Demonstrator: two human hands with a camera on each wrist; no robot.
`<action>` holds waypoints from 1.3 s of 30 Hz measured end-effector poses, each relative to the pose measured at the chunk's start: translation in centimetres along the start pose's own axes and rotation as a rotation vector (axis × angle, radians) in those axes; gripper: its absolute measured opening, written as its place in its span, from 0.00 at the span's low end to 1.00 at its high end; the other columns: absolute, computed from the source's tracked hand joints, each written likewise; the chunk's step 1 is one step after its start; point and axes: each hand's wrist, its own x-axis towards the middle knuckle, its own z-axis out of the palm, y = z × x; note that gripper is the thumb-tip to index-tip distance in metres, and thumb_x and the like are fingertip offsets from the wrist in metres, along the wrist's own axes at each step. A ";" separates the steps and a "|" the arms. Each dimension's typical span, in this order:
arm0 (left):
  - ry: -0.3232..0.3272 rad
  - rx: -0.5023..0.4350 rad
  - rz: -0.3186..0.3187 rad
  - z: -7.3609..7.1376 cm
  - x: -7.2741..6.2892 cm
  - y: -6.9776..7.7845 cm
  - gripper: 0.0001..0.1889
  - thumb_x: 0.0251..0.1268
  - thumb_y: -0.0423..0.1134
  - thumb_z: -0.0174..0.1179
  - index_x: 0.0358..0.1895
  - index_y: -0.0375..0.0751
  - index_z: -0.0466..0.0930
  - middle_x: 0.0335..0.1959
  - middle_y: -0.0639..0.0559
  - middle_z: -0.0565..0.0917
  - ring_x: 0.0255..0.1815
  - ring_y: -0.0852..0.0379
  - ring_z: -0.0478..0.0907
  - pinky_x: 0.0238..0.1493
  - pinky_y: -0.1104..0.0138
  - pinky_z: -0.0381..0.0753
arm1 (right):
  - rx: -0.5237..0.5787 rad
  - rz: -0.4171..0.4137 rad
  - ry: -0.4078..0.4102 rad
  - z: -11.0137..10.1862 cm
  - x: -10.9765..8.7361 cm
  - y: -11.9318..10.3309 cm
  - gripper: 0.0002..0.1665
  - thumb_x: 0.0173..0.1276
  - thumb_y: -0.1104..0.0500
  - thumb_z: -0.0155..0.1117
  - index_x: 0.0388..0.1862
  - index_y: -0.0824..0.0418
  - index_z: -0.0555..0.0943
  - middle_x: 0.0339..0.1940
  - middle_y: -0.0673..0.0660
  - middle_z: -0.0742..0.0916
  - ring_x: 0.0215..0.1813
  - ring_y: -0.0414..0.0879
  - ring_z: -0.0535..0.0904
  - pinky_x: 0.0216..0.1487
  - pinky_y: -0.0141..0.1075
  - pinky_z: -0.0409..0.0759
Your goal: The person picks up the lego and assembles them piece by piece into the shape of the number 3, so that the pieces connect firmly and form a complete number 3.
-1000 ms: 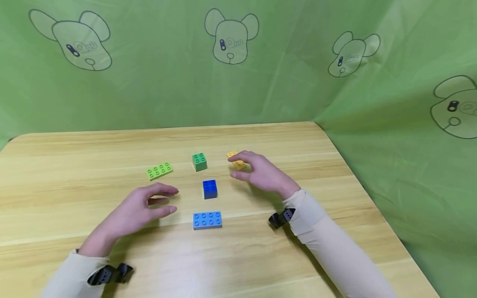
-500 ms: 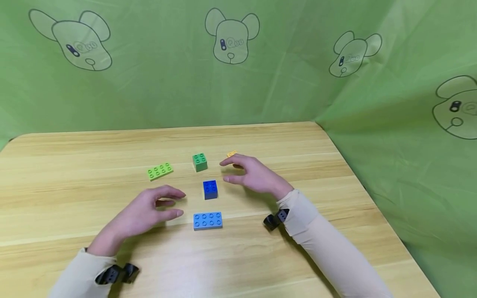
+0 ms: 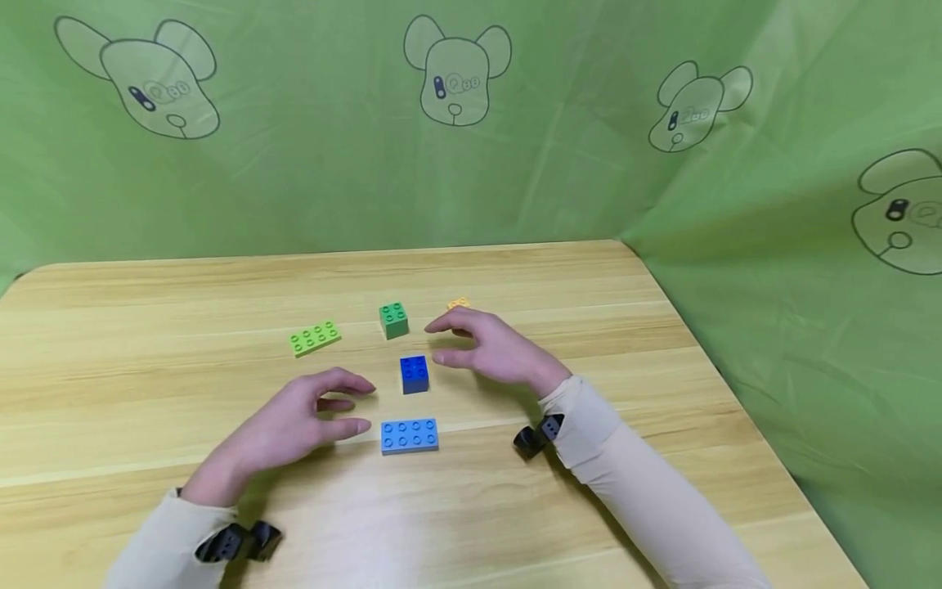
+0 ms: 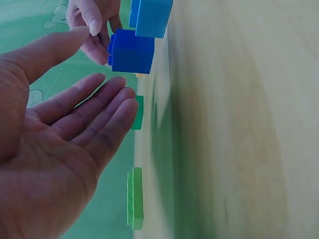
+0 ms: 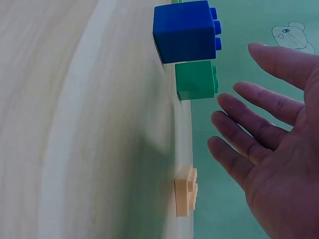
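My left hand [image 3: 298,421] hovers over the table with its fingers spread and nothing in them, left of the dark blue brick [image 3: 414,375] and the long light blue brick [image 3: 409,437]. The right hand [image 3: 495,348], likewise holding nothing, is just right of the dark blue brick and partly covers the orange brick [image 3: 459,303]. A square green brick [image 3: 393,320] stands behind the dark blue one. The flat lime green brick [image 3: 316,339] lies at an angle beyond my left hand. In the right wrist view the orange brick [image 5: 185,191] shows below the fingers, apart from them.
All the bricks sit on a wood-grain table [image 3: 589,507]. A green cloth [image 3: 309,188] with printed bear heads hangs behind the table and along its right side. Dark wrist cameras are strapped to both sleeves.
Both hands have moved inward, the left to the right and the right to the left and slightly nearer. The orange brick is now more hidden by the right hand. The bricks have stayed put.
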 end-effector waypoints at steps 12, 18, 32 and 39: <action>-0.018 0.014 0.042 0.6 0.4 0.3 0.23 0.60 0.39 0.70 0.57 0.37 0.78 0.57 0.46 0.78 0.58 0.43 0.76 0.62 0.53 0.74 | -0.012 -0.027 -0.029 0.5 0.4 -0.6 0.26 0.68 0.54 0.68 0.64 0.56 0.76 0.60 0.48 0.79 0.64 0.47 0.72 0.67 0.44 0.68; -0.025 0.025 0.038 0.8 0.5 0.5 0.22 0.60 0.38 0.70 0.57 0.37 0.78 0.57 0.46 0.79 0.57 0.44 0.77 0.61 0.54 0.74 | -0.001 -0.024 -0.047 0.7 0.6 -0.7 0.28 0.67 0.53 0.70 0.64 0.55 0.76 0.60 0.49 0.79 0.64 0.45 0.72 0.67 0.42 0.68; -0.031 0.126 0.119 2.1 0.9 0.6 0.21 0.58 0.37 0.71 0.54 0.37 0.79 0.52 0.48 0.79 0.54 0.48 0.78 0.58 0.57 0.77 | 0.073 -0.066 -0.089 1.4 1.0 -0.7 0.27 0.65 0.58 0.70 0.63 0.61 0.76 0.59 0.55 0.81 0.60 0.43 0.74 0.64 0.37 0.71; -0.018 0.174 0.097 2.2 0.9 0.7 0.20 0.58 0.39 0.72 0.52 0.39 0.80 0.50 0.51 0.80 0.51 0.49 0.79 0.57 0.55 0.78 | 0.081 -0.071 -0.095 1.6 1.0 -0.8 0.27 0.66 0.59 0.70 0.62 0.62 0.76 0.58 0.55 0.81 0.60 0.43 0.75 0.64 0.36 0.71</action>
